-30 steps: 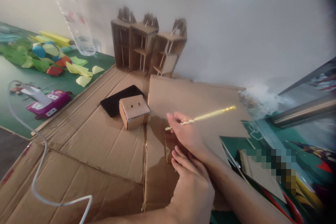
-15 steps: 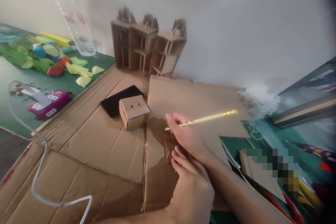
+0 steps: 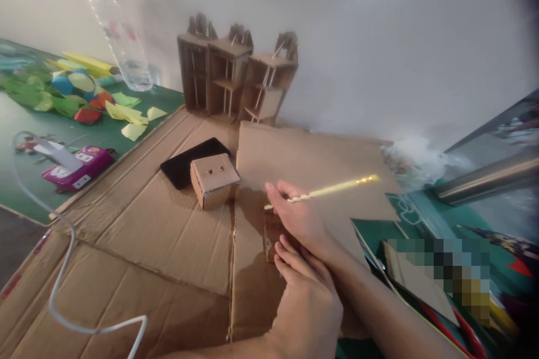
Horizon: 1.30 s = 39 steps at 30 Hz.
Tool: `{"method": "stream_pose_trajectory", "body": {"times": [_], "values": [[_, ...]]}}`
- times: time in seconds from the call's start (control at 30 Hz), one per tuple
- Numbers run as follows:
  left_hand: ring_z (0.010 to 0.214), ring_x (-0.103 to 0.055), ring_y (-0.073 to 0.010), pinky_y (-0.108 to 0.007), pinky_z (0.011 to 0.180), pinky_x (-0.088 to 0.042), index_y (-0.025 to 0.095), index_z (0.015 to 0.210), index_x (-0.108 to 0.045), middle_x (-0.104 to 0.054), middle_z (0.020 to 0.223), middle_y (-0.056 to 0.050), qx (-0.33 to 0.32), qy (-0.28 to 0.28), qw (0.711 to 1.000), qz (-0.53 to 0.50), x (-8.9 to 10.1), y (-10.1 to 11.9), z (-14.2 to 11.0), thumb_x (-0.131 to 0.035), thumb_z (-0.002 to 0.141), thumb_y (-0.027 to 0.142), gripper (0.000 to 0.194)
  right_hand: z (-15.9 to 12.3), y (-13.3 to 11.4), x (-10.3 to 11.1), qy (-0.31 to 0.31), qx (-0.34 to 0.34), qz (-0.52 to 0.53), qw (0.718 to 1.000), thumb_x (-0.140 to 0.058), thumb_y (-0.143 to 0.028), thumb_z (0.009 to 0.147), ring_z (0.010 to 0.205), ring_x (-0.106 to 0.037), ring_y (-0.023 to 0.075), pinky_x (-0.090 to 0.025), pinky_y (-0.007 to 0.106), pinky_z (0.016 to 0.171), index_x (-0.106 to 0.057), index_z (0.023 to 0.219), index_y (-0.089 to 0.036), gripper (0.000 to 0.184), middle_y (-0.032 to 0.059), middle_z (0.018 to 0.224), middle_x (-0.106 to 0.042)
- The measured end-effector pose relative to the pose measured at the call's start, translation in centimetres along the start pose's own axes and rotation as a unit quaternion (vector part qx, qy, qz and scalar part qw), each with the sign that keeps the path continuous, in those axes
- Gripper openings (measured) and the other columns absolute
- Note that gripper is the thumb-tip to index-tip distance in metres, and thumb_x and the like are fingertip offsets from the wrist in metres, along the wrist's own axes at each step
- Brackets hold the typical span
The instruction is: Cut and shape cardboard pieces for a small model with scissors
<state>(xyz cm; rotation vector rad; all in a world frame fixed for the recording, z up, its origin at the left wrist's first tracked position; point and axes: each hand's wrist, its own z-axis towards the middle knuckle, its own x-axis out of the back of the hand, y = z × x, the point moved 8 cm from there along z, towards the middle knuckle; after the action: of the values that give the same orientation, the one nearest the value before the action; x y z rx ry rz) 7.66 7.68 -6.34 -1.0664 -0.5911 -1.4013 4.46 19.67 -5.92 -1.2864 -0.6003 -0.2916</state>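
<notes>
My right hand (image 3: 301, 214) is closed on a thin yellow stick (image 3: 337, 187) that points up and to the right. Its fingertips rest on top of a small brown cardboard piece (image 3: 272, 231) standing on the flat cardboard sheet (image 3: 168, 235). My left hand (image 3: 307, 291) lies just below, with its fingers pressed together against the near side of that cardboard piece. Much of the piece is hidden by both hands. A small cardboard box (image 3: 214, 179) with two holes sits to the upper left of my hands.
A black phone (image 3: 185, 161) lies behind the small box. Three cardboard shelf models (image 3: 236, 76) stand against the wall. A clear plastic bottle (image 3: 120, 39), coloured paper scraps (image 3: 80, 90), a purple device (image 3: 80, 165) and a white cable (image 3: 63, 269) are at left. A metal tube (image 3: 488, 179) crosses at right.
</notes>
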Motion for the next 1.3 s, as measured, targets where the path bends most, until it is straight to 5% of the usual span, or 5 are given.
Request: {"method": "stream_pose_trajectory", "body": {"times": [0.4, 0.7, 0.9, 1.17, 1.3], "values": [[0.087, -0.073, -0.0407, -0.047, 0.064, -0.064, 0.002, 0.099, -0.076, -0.074, 0.099, -0.027, 0.004, -0.018, 1.000, 0.002, -0.4, 0.0, -0.2, -0.063, 0.072, 0.027, 0.039, -0.2, 0.2, 0.4, 0.005, -0.008, 0.020, 1.000, -0.047, -0.050, 0.090, 0.045, -0.034, 0.0091, -0.028, 0.023, 0.044, -0.033, 0.053, -0.022, 0.048, -0.0060, 0.046, -0.038], [0.081, -0.075, -0.0374, -0.038, 0.061, -0.063, 0.002, 0.097, -0.075, -0.073, 0.091, -0.030, -0.084, -0.016, 0.996, 0.016, 0.6, -0.7, -0.2, -0.059, 0.071, 0.015, 0.033, -1.2, 0.2, 3.3, 0.016, -0.030, 0.076, 0.996, -0.037, -0.070, 0.091, 0.050, -0.054, 0.0127, -0.042, 0.024, 0.053, -0.066, 0.075, -0.020, 0.060, -0.0016, 0.054, -0.056], [0.073, -0.075, -0.0306, -0.027, 0.041, -0.057, 0.009, 0.084, -0.072, -0.075, 0.095, -0.026, -0.098, -0.019, 0.991, -0.092, 1.3, -2.7, -2.0, -0.065, 0.069, 0.006, 0.017, -5.3, 1.6, 8.6, 0.006, 0.004, -0.020, 1.000, -0.045, -0.063, 0.093, 0.067, -0.063, 0.0173, -0.045, 0.026, 0.062, -0.065, 0.075, -0.020, 0.050, 0.0010, 0.068, -0.066], [0.091, -0.069, -0.0254, -0.043, 0.095, -0.054, 0.024, 0.102, -0.068, -0.075, 0.106, -0.005, -0.044, 0.104, 0.965, -0.238, 3.5, -4.0, -7.4, -0.065, 0.080, 0.034, 0.024, -13.7, 9.5, 17.3, 0.125, 0.024, -0.163, 0.978, -0.048, -0.048, 0.095, 0.098, -0.067, 0.0244, -0.052, 0.035, 0.084, -0.067, 0.108, -0.025, 0.033, 0.0076, 0.107, -0.071], [0.079, -0.068, -0.0173, -0.040, 0.104, -0.044, 0.029, 0.102, -0.070, -0.076, 0.090, 0.004, -0.029, 0.163, 0.954, -0.250, 5.7, -3.0, -8.3, -0.064, 0.082, 0.019, 0.023, -14.9, 13.1, 18.7, 0.118, 0.076, -0.271, 0.952, -0.043, -0.036, 0.097, 0.101, -0.065, 0.0272, -0.052, 0.043, 0.088, -0.063, 0.120, -0.023, 0.034, 0.0112, 0.108, -0.070]]}}
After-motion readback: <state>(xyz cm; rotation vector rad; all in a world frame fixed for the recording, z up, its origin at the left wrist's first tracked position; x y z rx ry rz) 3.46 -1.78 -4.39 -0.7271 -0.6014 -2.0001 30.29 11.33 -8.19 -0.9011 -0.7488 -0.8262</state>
